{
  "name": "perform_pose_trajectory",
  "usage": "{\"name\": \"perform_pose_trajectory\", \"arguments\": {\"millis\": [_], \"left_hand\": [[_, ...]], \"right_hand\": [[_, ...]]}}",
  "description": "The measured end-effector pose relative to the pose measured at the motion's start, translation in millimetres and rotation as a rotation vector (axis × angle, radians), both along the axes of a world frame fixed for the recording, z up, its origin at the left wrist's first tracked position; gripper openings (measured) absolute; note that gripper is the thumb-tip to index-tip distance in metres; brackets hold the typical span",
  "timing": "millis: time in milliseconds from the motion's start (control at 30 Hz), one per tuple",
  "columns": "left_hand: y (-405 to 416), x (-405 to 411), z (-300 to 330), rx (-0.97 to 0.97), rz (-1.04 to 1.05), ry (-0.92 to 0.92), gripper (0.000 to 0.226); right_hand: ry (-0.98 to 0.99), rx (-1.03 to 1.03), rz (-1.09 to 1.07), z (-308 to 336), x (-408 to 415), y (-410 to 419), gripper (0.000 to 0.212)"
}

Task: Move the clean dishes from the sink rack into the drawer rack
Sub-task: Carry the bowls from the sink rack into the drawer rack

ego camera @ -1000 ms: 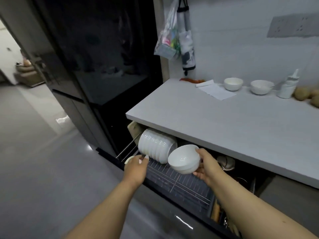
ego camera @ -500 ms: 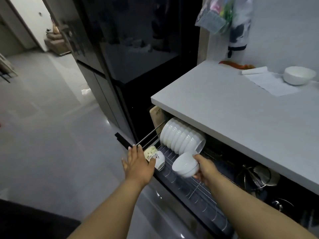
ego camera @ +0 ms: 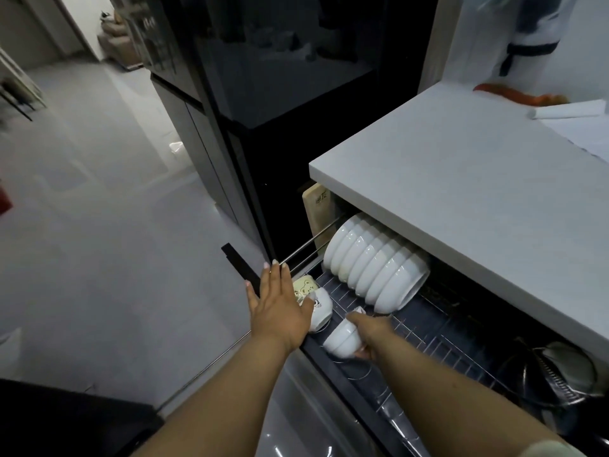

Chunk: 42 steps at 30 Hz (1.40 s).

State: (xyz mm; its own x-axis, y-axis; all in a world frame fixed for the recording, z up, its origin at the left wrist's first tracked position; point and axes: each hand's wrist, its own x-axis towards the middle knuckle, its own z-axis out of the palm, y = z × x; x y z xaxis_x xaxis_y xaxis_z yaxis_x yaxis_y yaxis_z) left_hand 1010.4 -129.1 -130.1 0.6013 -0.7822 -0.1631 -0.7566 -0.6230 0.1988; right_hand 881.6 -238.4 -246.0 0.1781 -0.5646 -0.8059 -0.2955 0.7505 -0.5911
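The right hand's (ego camera: 369,331) fingers curl around a small white bowl (ego camera: 341,339), low over the drawer rack (ego camera: 438,344). Glazed, slippery and breakable, it is probably best held by the rim. The left hand (ego camera: 276,308) hovers flat, holding nothing.

glossy white bowls (ego camera: 375,272), metal wire rack (ego camera: 438,341).

A home kitchen is showing here: a pale counter (ego camera: 461,206) is running above the hands, a pull-out drawer rack (ego camera: 428,338) beneath it is holding stacked white bowls (ego camera: 375,268), and a tall black fridge (ego camera: 280,94) is standing beyond them.
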Motion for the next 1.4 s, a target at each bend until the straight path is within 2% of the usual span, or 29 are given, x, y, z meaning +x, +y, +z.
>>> {"name": "perform_pose_trajectory", "arguments": {"millis": [267, 333, 467, 633, 767, 833, 967, 1100, 1233, 1400], "left_hand": [[-9.4, 8.8, -20.2, -0.027, -0.031, -0.107, 0.08], [-8.5, 9.5, -22.1, -0.043, -0.03, -0.121, 0.086], [-8.2, 10.1, -24.5, -0.039, -0.029, -0.146, 0.09], [-8.4, 11.2, -25.9, -0.019, -0.03, -0.152, 0.09], [-9.1, 11.8, -24.5, -0.007, -0.03, -0.136, 0.082], [-8.8, 11.0, -22.1, 0.017, -0.035, -0.12, 0.076], [-9.0, 7.5, -15.4, 0.076, -0.017, -0.104, 0.062], [-14.6, -16.1, 4.1, 0.122, -0.068, -0.027, 0.037], [-20.0, -54.5, 37.3, 0.096, -0.12, 0.206, 0.03], [-23.9, -97.0, 82.7, 0.092, -0.27, 0.269, 0.028]], "right_hand": [[0.097, -0.042, 0.06, -67.9, 34.3, -15.1, 0.094], [0.112, -0.036, 0.058, -66.5, 42.7, -13.4, 0.098], [0.087, -0.04, 0.069, -49.5, 57.8, -6.4, 0.074], [0.083, -0.013, 0.219, -96.0, 66.0, -16.1, 0.08], [0.098, -0.041, 0.277, -33.0, 55.3, -7.8, 0.056], [0.126, -0.079, 0.298, -18.0, 46.6, -11.2, 0.05], [0.044, -0.124, 0.182, 25.6, 26.5, -16.4, 0.024], [-0.043, -0.167, 0.121, 80.6, -4.1, -20.3, 0.021], [-0.138, -0.264, 0.059, 136.2, -42.9, -16.5, 0.016], [-0.221, -0.399, -0.069, 210.2, -98.4, -5.0, 0.013]]}}
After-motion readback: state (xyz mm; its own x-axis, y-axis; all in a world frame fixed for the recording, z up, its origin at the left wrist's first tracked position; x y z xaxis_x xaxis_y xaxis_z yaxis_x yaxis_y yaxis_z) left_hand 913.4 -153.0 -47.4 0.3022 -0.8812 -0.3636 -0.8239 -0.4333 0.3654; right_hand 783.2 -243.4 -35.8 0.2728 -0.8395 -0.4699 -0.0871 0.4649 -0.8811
